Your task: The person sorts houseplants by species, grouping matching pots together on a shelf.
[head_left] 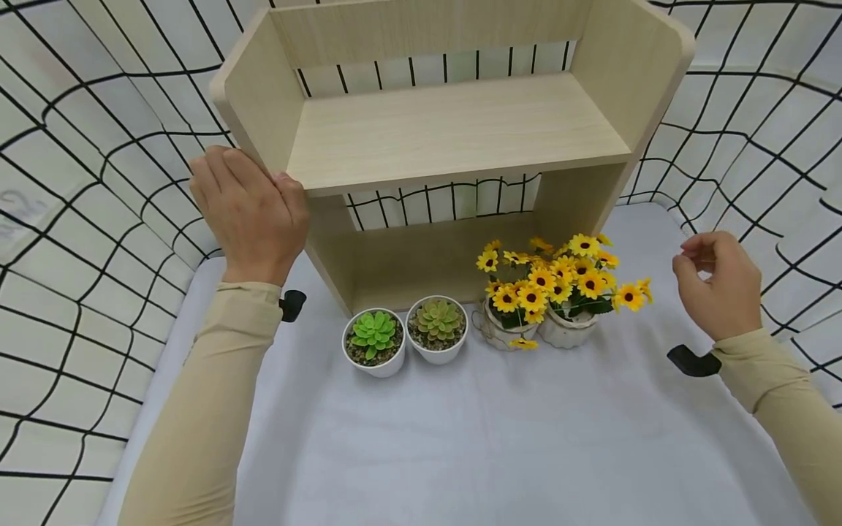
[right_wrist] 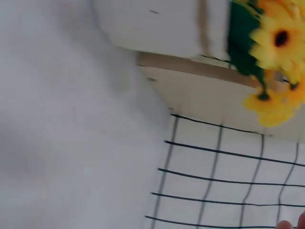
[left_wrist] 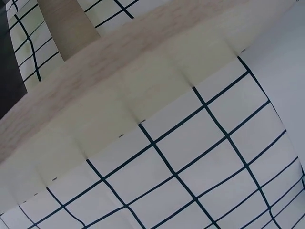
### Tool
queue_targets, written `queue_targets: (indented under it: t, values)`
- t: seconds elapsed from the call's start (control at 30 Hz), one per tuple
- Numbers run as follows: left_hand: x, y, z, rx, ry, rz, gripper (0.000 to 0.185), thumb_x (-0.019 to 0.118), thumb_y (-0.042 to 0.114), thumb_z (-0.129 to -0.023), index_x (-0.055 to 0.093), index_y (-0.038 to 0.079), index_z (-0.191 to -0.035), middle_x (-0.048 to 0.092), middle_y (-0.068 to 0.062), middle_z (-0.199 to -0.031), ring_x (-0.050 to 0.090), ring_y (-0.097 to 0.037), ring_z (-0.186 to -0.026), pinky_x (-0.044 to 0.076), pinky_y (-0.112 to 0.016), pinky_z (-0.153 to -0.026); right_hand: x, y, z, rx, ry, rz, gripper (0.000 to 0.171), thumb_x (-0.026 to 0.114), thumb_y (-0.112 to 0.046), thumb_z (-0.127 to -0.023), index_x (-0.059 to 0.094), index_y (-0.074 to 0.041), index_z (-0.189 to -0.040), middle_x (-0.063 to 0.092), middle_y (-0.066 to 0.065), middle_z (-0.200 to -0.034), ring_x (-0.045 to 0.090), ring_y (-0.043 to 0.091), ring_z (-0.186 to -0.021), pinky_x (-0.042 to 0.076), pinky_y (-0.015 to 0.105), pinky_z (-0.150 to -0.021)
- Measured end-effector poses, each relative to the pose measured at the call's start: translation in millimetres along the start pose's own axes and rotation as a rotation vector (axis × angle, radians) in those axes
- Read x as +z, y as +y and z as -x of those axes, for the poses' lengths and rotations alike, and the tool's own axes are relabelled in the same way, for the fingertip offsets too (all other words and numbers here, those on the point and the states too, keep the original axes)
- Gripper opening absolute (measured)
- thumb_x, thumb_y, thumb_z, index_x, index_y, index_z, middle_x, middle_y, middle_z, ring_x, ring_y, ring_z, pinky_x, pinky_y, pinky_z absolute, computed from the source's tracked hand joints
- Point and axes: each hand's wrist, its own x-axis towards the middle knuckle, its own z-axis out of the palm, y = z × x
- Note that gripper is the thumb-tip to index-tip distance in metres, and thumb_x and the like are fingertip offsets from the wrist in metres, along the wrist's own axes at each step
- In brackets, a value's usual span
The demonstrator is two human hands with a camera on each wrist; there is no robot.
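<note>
Two hands work around a pale wooden shelf unit (head_left: 454, 131) that stands at the far side of a bench (head_left: 500, 438) covered in a light grey cloth, with white walls marked by a black grid on every side. The shelf unit is the largest thing here, with one upper board, an open space beneath it, and tall side panels. Left hand (head_left: 250, 215) lies against the unit's left side panel, fingers wrapped over its front edge, so that grip is clasping the panel; it looks like a steadying or positioning step. Right hand (head_left: 717, 285) hovers well to the right of the unit, fingers loosely curled and holding nothing. Both arms wear beige sleeves. Just in front of the unit's lower opening stand four small pots in a row: two white pots of yellow artificial sunflowers (head_left: 566, 281) on the right, nearest the free hand, and two white pots with succulents, one dull green (head_left: 437, 321) and one bright green (head_left: 373, 332), on the left. A fair judgement is that the next move calls for the free hand to reach left toward the sunflowers. No brand, label or writing can be read.
</note>
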Motion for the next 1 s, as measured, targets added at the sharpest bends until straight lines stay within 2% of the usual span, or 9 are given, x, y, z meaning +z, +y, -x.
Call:
queue_targets:
  t: [0.13,0.2,0.3,0.4,0.47,0.57,0.67,0.87,1.0]
  values:
    - [0.4,-1.8,0.0,0.004,0.017,-0.011,0.045,0.028,0.031,-0.097,0.047,-0.007,-0.113,0.049,-0.030,-0.111,0.037,-0.043,-0.104,0.025,-0.053,-0.092,10.6,13.8,20.3,-0.018,-0.084,0.011,0.029,0.063,-0.013,-0.095,0.059,0.003,-0.118,0.061,0.016,-0.109,0.040,-0.019,-0.085,0.033,0.003,-0.076]
    - [0.8,-2.2,-0.1,0.008,0.025,-0.015,0.045,0.028,0.031,-0.097,0.047,-0.007,-0.113,0.049,-0.030,-0.111,0.037,-0.044,-0.104,0.025,-0.053,-0.092,15.9,18.3,30.0,-0.043,-0.142,-0.035,0.032,0.064,-0.011,-0.094,0.056,0.003,-0.121,0.061,0.011,-0.111,0.043,-0.018,-0.088,0.035,0.003,-0.077]
    - [1.3,-1.8,0.0,0.011,0.026,-0.014,0.045,0.029,0.031,-0.097,0.046,-0.007,-0.113,0.049,-0.030,-0.111,0.037,-0.044,-0.104,0.025,-0.052,-0.091,21.9,24.0,40.6,-0.056,-0.252,-0.175,0.039,0.065,-0.006,-0.093,0.049,0.002,-0.128,0.054,-0.008,-0.119,0.047,-0.014,-0.098,0.037,0.001,-0.085]
    - [1.3,-0.8,1.0,0.003,0.019,-0.013,0.045,0.029,0.031,-0.097,0.046,-0.007,-0.114,0.048,-0.030,-0.111,0.037,-0.044,-0.105,0.024,-0.052,-0.091,25.8,28.4,47.0,-0.040,-0.360,-0.256,0.053,0.069,-0.006,-0.092,0.041,-0.001,-0.137,0.043,-0.023,-0.125,0.045,-0.012,-0.109,0.036,0.002,-0.090]
    - [1.3,-0.6,1.7,-0.006,0.019,-0.010,0.045,0.028,0.031,-0.097,0.046,-0.007,-0.113,0.048,-0.030,-0.111,0.037,-0.044,-0.105,0.024,-0.052,-0.091,29.0,30.4,49.7,-0.035,-0.421,-0.234,0.062,0.074,-0.011,-0.090,0.039,-0.005,-0.140,0.040,-0.022,-0.129,0.040,-0.014,-0.112,0.037,0.006,-0.090]
    - [2.4,-0.7,2.8,-0.015,0.032,-0.001,0.045,0.029,0.031,-0.097,0.047,-0.007,-0.111,0.048,-0.030,-0.110,0.037,-0.044,-0.104,0.023,-0.052,-0.090,35.4,30.2,54.7,-0.019,-0.484,-0.202,0.073,0.080,-0.019,-0.087,0.037,-0.009,-0.145,0.040,-0.012,-0.134,0.038,-0.013,-0.114,0.038,0.013,-0.091]
    - [4.1,-0.9,3.3,-0.019,0.047,0.009,0.044,0.030,0.031,-0.096,0.047,-0.007,-0.110,0.049,-0.030,-0.109,0.037,-0.045,-0.102,0.022,-0.052,-0.089,43.9,27.8,58.6,-0.007,-0.496,-0.233,0.078,0.083,-0.021,-0.085,0.038,-0.011,-0.147,0.041,-0.007,-0.137,0.041,-0.010,-0.115,0.040,0.016,-0.092]
    - [5.9,-0.2,4.0,-0.021,0.046,0.010,0.046,0.030,0.031,-0.096,0.047,-0.008,-0.113,0.048,-0.030,-0.111,0.037,-0.045,-0.103,0.022,-0.052,-0.090,61.0,21.6,64.7,0.009,-0.415,-0.315,0.080,0.086,-0.016,-0.081,0.043,-0.010,-0.148,0.043,-0.026,-0.132,0.043,-0.011,-0.117,0.042,0.010,-0.090]
    - [7.1,0.2,3.8,-0.026,0.057,0.019,0.046,0.029,0.031,-0.096,0.048,-0.008,-0.113,0.049,-0.030,-0.111,0.037,-0.045,-0.103,0.023,-0.053,-0.090,69.1,15.4,70.3,0.059,-0.384,-0.337,0.082,0.087,-0.017,-0.081,0.042,-0.012,-0.150,0.042,-0.029,-0.131,0.045,-0.012,-0.115,0.043,0.008,-0.089]
